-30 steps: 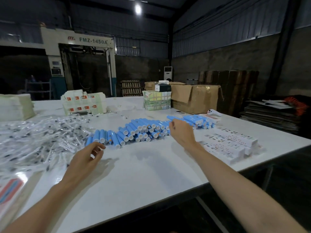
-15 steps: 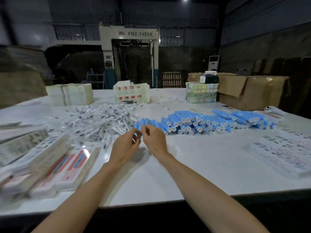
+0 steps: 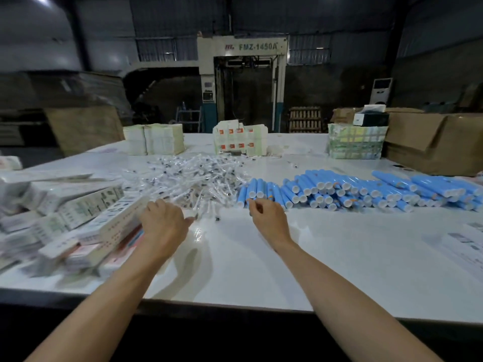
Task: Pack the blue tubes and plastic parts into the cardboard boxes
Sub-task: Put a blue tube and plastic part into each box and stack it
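Observation:
A long heap of blue tubes [image 3: 366, 190] with white caps lies across the white table [image 3: 339, 257] at the right. Left of it spreads a pile of clear wrapped plastic parts [image 3: 188, 178]. My right hand [image 3: 268, 219] sits at the left end of the heap, its curled fingertips pinching the near capped end of one blue tube [image 3: 252, 189]. My left hand [image 3: 163, 226] hangs curled over the near edge of the plastic parts; what lies under its fingers is hidden. Flat printed cartons [image 3: 86, 218] are heaped at the left, beside that hand.
Stacks of small packs [image 3: 154, 139], [image 3: 240, 138], [image 3: 355, 142] stand along the far side of the table. A large brown cardboard box [image 3: 433, 142] is at the far right. Printed flat cartons [image 3: 465, 244] lie at the right edge. A big machine stands behind.
My view has swung left. My hands, together at the tubes' left end half a second ago, have parted: the left moved to the plastic parts, the right stayed at the tubes.

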